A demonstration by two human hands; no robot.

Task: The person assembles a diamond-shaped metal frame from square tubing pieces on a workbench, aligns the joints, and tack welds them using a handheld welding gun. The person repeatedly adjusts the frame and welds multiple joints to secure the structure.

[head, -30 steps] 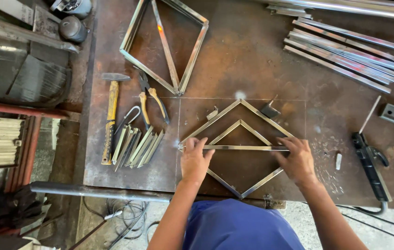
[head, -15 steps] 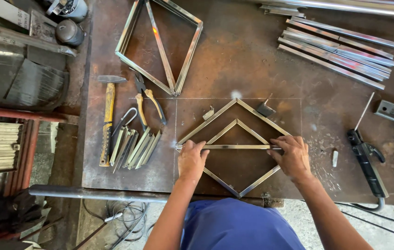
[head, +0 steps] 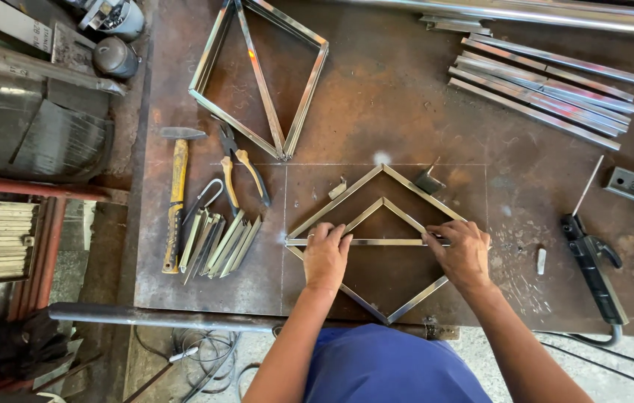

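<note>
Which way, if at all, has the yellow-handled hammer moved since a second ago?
No. The hammer still lies beside the pliers by the left edge of the steel plate; only the camera shifted.

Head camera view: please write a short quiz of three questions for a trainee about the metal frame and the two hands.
1. True or false: both hands rest on the horizontal bar of the diamond-shaped frame.
2. Which tool lies to the left of the frame? A) hammer with yellow handle B) saw C) paint brush
3. Fill in: the finished diamond frame lies at the far side of the ______ table.

Key
1. True: the left hand and the right hand press on its two ends.
2. A
3. rusty metal
</note>
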